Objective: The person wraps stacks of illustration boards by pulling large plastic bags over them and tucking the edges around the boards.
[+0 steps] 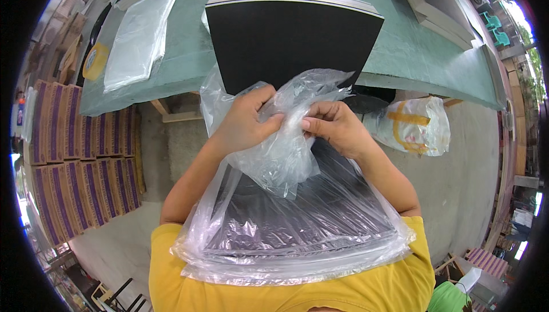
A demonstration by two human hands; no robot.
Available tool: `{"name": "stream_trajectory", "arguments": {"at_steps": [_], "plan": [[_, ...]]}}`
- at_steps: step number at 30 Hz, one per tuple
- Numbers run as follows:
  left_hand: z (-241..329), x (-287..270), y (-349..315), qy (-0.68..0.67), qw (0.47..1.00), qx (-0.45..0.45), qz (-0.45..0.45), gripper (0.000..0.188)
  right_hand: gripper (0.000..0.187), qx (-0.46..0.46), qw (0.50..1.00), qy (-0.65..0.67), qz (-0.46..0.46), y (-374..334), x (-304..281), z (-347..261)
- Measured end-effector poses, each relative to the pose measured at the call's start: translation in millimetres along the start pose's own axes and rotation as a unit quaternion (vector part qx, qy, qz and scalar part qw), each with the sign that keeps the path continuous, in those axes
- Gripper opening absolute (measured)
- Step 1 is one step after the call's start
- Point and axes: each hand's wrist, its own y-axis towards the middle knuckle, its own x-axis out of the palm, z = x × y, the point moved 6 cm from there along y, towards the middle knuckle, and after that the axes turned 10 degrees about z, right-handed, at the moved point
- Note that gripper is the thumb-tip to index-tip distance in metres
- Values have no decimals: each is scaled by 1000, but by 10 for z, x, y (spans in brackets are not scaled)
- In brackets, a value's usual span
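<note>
Bunched clear plastic (291, 140) gathers between my two hands. My left hand (249, 119) is closed on one side of it, thumb pressed against the fingers. My right hand (337, 126) pinches the other side between thumb and fingers. Below them, a clear plastic bag (240, 260) covers dark, flat material (280, 215) against my yellow shirt. Beyond my hands, a thick black panel (291, 40) with pale layered edges stands out bare, tilted against the table side. Whether it joins the dark material in the bag is hidden by the bunched plastic.
A green table (189, 55) spans the far side. On it lie flat plastic bags (140, 40), a yellow tape roll (95, 62) and stacked dark panels (440, 9). Striped cartons (86, 192) stand at the left. A taped plastic bundle (414, 126) sits under the table's right.
</note>
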Motion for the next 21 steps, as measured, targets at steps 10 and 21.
{"name": "stream_trajectory", "arguments": {"at_steps": [10,21], "plan": [[-63,54,-92,-160,982,-95,32,19,57,61,950,-291,-94,-104,34,284],[189,-346,1,-108,976,-40,183,20,22,6,994,-101,-45,188,131,104]]}}
